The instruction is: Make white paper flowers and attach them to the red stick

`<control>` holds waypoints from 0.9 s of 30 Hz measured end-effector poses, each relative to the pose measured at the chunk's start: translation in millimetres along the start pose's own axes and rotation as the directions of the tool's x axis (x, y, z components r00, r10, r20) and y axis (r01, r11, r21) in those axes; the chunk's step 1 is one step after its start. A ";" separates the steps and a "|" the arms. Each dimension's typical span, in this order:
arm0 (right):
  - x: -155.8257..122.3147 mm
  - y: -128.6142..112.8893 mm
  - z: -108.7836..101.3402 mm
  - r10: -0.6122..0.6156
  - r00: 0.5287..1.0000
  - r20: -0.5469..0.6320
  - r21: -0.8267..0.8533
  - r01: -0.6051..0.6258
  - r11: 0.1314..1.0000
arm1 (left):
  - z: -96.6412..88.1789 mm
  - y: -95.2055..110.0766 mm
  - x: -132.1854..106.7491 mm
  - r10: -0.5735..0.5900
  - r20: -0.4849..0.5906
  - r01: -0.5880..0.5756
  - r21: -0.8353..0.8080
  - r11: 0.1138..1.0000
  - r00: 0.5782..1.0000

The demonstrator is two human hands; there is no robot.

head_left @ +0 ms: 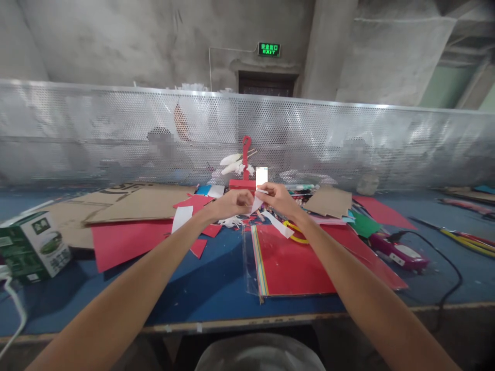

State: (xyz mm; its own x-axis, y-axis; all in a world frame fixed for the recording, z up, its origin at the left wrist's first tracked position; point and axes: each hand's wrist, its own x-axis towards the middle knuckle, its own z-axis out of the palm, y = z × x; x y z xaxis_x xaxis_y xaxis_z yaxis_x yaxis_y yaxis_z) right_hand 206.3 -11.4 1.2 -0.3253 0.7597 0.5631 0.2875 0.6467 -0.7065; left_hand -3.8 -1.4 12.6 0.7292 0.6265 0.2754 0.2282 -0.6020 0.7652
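Observation:
Both my hands meet over the middle of the table, around a small piece of white paper point(257, 205). My left hand point(235, 202) has its fingers curled at the paper's left side. My right hand point(279, 199) pinches the paper near its top between thumb and fingers. Just below hangs or lies a white paper strip point(279, 225), its upper end close to my right hand. Beneath my wrists are white paper scraps point(232, 221) and yellow-handled scissors point(297, 238). A lit phone screen point(262, 176) stands upright behind my fingers.
Red sheets in a clear sleeve point(294, 268) lie front right. Cardboard point(143, 203) and a green-white box point(34, 247) are left. A purple device point(400, 251) with a black cable and long-handled scissors point(464, 239) lie right. A red stand point(246, 159) rises before the perforated metal screen point(309, 139).

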 end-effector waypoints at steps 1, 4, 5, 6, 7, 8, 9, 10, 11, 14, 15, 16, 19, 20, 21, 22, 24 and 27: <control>0.2 0.4 0.1 0.005 1.000 0.001 0.000 -0.005 1.000 | 0.6 0.3 -0.2 0.005 0.000 -0.005 -0.015 1.000 1.000; 0.5 0.9 0.2 0.027 0.999 0.017 0.001 -0.027 1.000 | 2.2 2.1 -0.9 0.031 0.007 -0.031 -0.036 0.999 0.999; 0.4 0.9 0.1 0.035 0.999 0.023 0.001 -0.035 0.999 | 2.6 3.0 -1.2 0.041 0.008 -0.040 -0.033 0.999 0.999; 0.3 1.0 -0.1 0.041 0.999 0.031 -0.001 -0.041 0.999 | 3.0 3.9 -1.6 0.050 0.009 -0.050 -0.026 0.998 0.999; 0.1 1.1 -0.3 0.048 0.998 0.038 -0.003 -0.048 0.999 | 3.2 4.9 -1.9 0.059 0.011 -0.059 -0.018 0.998 0.998; -0.1 1.4 -0.4 0.055 0.998 0.040 -0.006 -0.055 0.998 | 3.4 5.8 -2.2 0.067 0.012 -0.067 -0.009 0.998 0.998; -0.2 1.7 -0.5 0.061 0.997 0.038 -0.006 -0.061 0.998 | 3.4 6.5 -2.4 0.073 0.013 -0.073 0.000 0.997 0.997; -0.4 2.1 -0.6 0.069 0.997 0.035 -0.006 -0.068 0.998 | 3.5 7.0 -2.5 0.077 0.011 -0.077 0.009 0.997 0.997; -0.5 2.4 -0.6 0.077 0.997 0.032 -0.005 -0.077 0.997 | 3.5 7.2 -2.5 0.079 0.010 -0.080 0.018 0.997 0.997; -0.9 2.4 -0.3 0.095 0.995 0.038 -0.017 -0.095 0.995 | 3.5 5.5 -1.7 0.078 0.006 -0.079 0.040 0.996 0.997; -1.1 1.9 -0.1 0.099 0.994 0.045 -0.026 -0.098 0.995 | 3.5 4.4 -1.2 0.076 0.003 -0.076 0.050 0.996 0.997; -1.4 1.4 0.0 0.102 0.993 0.052 -0.034 -0.100 0.994 | 3.5 3.1 -0.7 0.072 -0.005 -0.072 0.063 0.995 0.997; -2.6 0.0 0.8 0.108 0.991 0.080 -0.053 -0.104 0.993 | 3.3 -0.6 0.6 0.058 -0.054 -0.051 0.122 0.991 0.997; -2.9 0.3 1.2 0.113 0.989 0.091 -0.056 -0.108 0.993 | 3.2 -1.4 0.8 0.050 -0.074 -0.039 0.136 0.990 0.996; -3.1 1.0 1.6 0.117 0.988 0.103 -0.058 -0.112 0.992 | 3.1 -1.9 1.0 0.038 -0.092 -0.024 0.144 0.989 0.995; -3.1 2.4 2.0 0.122 0.986 0.113 -0.060 -0.116 0.991 | 3.1 -2.0 1.1 0.022 -0.110 -0.006 0.143 0.990 0.994; -2.2 6.9 2.9 0.127 0.983 0.134 -0.065 -0.120 0.991 | 2.9 -1.5 1.3 -0.011 -0.136 0.029 0.132 0.991 0.991; 0.7 14.8 4.3 0.087 0.990 0.115 -0.089 -0.077 0.993 | 2.2 0.5 1.9 -0.044 -0.195 0.071 0.137 0.988 0.980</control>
State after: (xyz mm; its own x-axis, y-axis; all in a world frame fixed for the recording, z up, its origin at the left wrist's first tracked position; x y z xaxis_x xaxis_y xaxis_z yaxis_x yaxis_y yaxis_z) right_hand 206.4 -1.5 -10.7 -0.4000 0.8005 0.4463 0.3910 0.5894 -0.7069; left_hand -0.9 -1.7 12.2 0.5787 0.7367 0.3499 0.3661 -0.6180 0.6957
